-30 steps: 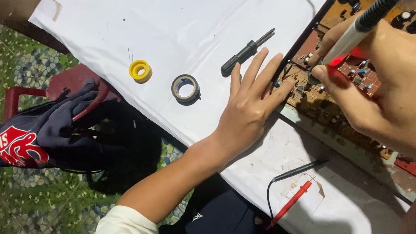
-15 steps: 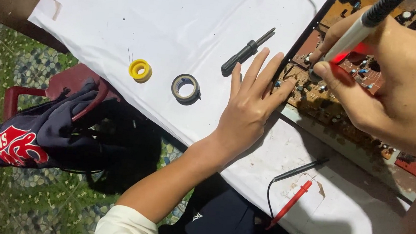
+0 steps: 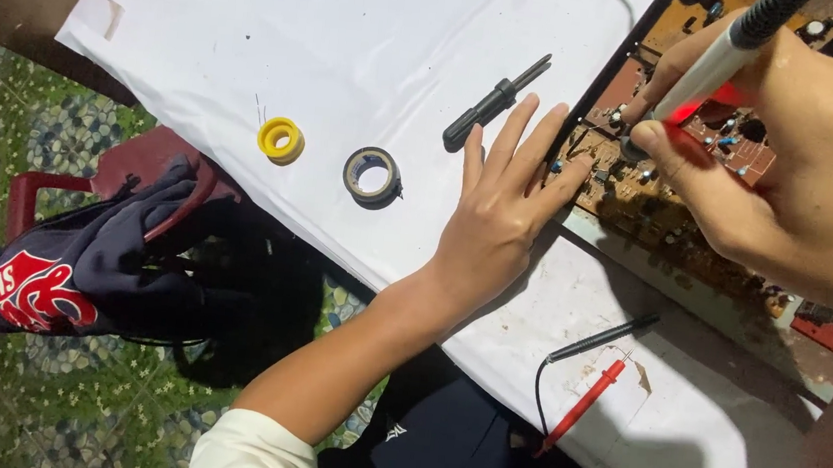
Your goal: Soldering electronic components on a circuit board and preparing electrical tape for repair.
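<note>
Right hand: your right hand [image 3: 802,187] held a white pen-shaped tool [image 3: 718,60] with a dark grip, its fingers [image 3: 683,172] clamped around the barrel low down, close to the tip.
Tool tip: it met the circuit board [image 3: 641,198] at a spot lit by a red glow; whether it touched a joint or hovered just above, I could not tell.
Left hand: your left hand [image 3: 499,211] lay flat with its fingers [image 3: 530,139] spread apart, holding nothing, fingertips resting on the near left edge of the board.
Board: it sat on the right side of the white worktop [image 3: 351,68], tilted across the corner, brown with small parts standing on it.
Doing it well: you did right to pin the board's edge, since a board that slides would drag the tip across neighbouring parts. The low grip gave fine control; judged from the angle, a steadier wrist resting on the board's frame would have helped.
Watch: your left fingertips lay near the working spot, so they were best kept back at the edge.
Around: a black screwdriver [image 3: 496,102] lay just left of your left hand, a grey tape roll [image 3: 372,176] and a yellow roll [image 3: 280,140] farther left, and red and black probes [image 3: 590,375] on the near side.
</note>
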